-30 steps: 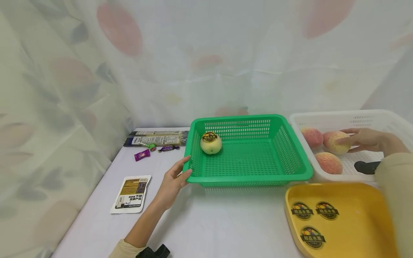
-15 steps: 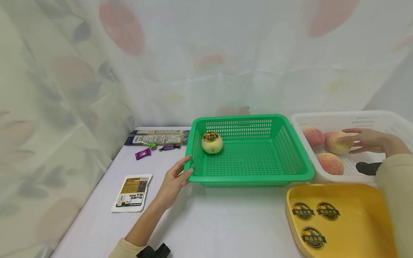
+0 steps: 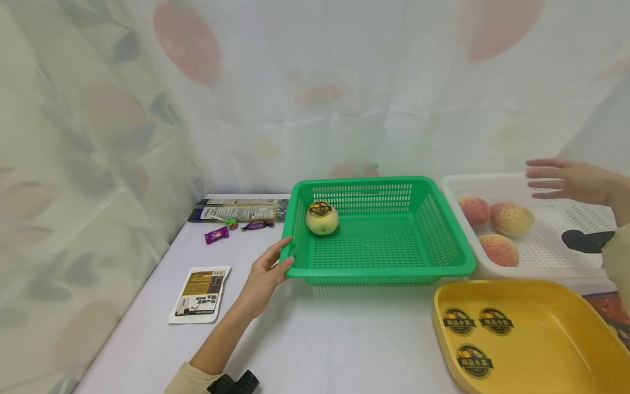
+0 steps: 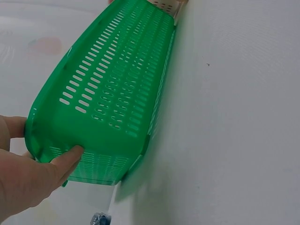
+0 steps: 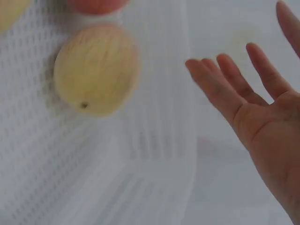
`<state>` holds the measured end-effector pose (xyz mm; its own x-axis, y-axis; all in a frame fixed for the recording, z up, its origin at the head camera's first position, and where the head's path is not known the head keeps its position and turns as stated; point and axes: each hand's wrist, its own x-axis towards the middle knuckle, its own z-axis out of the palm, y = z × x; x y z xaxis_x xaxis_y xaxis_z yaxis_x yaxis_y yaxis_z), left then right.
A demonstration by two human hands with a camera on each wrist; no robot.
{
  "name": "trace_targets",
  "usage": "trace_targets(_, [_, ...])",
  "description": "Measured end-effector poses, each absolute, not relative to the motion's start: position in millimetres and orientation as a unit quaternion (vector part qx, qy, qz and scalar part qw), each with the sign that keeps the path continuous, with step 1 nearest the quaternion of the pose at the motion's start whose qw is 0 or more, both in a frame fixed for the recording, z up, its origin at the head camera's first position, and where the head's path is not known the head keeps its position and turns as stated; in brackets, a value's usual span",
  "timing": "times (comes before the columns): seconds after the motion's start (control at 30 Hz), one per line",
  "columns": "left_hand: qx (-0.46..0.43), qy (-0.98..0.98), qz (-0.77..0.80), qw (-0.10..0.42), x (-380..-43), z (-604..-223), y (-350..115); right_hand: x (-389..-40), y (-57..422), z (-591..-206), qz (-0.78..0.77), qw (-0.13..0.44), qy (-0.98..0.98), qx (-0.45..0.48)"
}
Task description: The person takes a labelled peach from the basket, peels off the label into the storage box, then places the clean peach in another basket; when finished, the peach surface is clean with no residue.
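Observation:
A green plastic basket (image 3: 364, 241) stands mid-table, holding one pale yellow fruit (image 3: 322, 221) with a black label. My left hand (image 3: 263, 282) pinches the near-left corner of its rim; the left wrist view has the thumb (image 4: 68, 161) against the basket's outer wall. At the right, a white basket (image 3: 551, 271) contains a red fruit (image 3: 473, 210), an orange-pink one (image 3: 499, 250) and a yellow-pink one (image 3: 512, 219), all resembling peaches or apples. Over this basket's back part my right hand (image 3: 571, 178) is raised, fingers spread and holding nothing.
A yellow tray (image 3: 546, 350) with several oval labels (image 3: 474, 361) lies in front of the white basket. Left of the green basket are long dark packets (image 3: 238, 212), purple-wrapped candies (image 3: 217, 236), a green lollipop (image 3: 231, 223) and a white-edged pouch (image 3: 199, 295). Patterned curtains (image 3: 344, 98) hang behind.
My right hand has left the yellow-pink fruit and moved up and to the right, its fingers straightening. That fruit stays in the white basket. The left hand keeps its grip.

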<state>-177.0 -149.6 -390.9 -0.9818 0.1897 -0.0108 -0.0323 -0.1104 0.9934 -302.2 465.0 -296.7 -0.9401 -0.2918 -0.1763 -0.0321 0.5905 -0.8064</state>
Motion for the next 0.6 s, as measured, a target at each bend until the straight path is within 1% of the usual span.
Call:
trace_targets(0.17, [0.058,0.663,0.743,0.072,-180,-393,-149,-313,426,-271,-0.495,0.162,0.836,-0.172])
trace_targets(0.3, [0.056,0.658,0.748,0.069,-183,-396,-147,-320,383,-263,-0.497,0.177,0.824,-0.208])
trace_targets(0.43, [0.058,0.655,0.751,0.066,-185,-397,-145,-327,337,-265,-0.481,0.191,0.830,-0.208])
trace_targets(0.6, [0.057,0.654,0.751,0.063,-186,-398,-141,-338,283,-283,-0.492,0.255,0.804,-0.213])
